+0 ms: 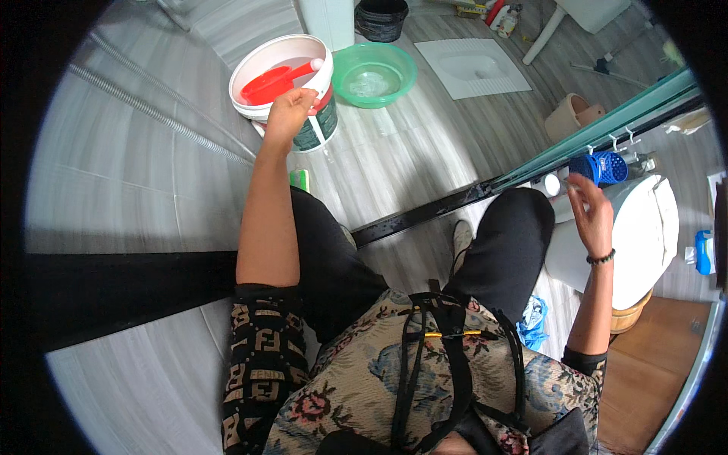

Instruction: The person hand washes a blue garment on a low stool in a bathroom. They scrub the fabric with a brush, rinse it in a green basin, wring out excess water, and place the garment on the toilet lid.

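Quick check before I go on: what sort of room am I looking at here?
Most likely a bathroom: a squat toilet pan is set in the tiled floor, a white sitting toilet stands by the right hand, and the left hand grips a white bucket.

Grey wood-grain tiled floor (425,144) throughout. White squat pan (474,67) set flush in floor at far side. Green-tinted glass partition (607,125) runs diagonally on a dark threshold track (425,211). White seated toilet (644,235) at right.
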The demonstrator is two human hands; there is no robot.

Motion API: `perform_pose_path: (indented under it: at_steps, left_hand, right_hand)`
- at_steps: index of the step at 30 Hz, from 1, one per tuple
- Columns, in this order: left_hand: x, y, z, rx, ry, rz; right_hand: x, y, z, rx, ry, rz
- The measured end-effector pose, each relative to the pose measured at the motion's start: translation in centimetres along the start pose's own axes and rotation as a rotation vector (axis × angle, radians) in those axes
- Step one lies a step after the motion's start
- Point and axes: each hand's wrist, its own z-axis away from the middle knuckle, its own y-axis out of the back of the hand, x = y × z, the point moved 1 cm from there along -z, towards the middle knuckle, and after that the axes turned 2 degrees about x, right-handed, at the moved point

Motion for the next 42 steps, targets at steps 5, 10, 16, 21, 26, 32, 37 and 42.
perform_pose_path:
  at_steps: [5, 10, 16, 21, 26, 32, 37, 42]
  left_hand:
    - [-0.2, 0.9, -0.2, -0.003, 0.001, -0.040]
    - [-1.9, 0.2, -1.6, -0.033, -0.098, -0.319]
    - [-4.6, 4.4, -4.1, 0.019, 0.006, -0.452]
    - [-6.9, 7.2, -5.2, 0.039, 0.119, -0.559]
    - [-4.4, 4.1, -4.9, -0.147, 0.142, -0.560]
    - [-2.7, 2.6, -3.4, -0.338, 0.175, -0.524]
    - [-0.8, 0.5, -2.6, -0.397, 0.187, -0.609]
    - [-3.0, 1.8, -3.2, -0.465, 0.111, -0.650]
  right_hand:
    - [-7.4, -4.4, -5.6, -0.241, 0.261, 0.068]
    - [-8.8, -10.2, -8.4, -0.624, 0.471, 0.194]
    - [-6.3, -17.0, -10.5, -0.698, 0.379, 0.290]
    - [-6.0, -17.7, -11.3, -0.810, 0.380, 0.035]
    - [-6.7, -17.6, -12.0, -0.712, 0.402, 0.113]
    - [-8.2, -18.2, -11.5, -0.839, 0.427, 0.157]
    - [-6.9, -17.8, -10.9, -0.838, 0.405, 0.182]
    - [-7.3, -18.7, -10.4, -0.840, 0.414, 0.201]
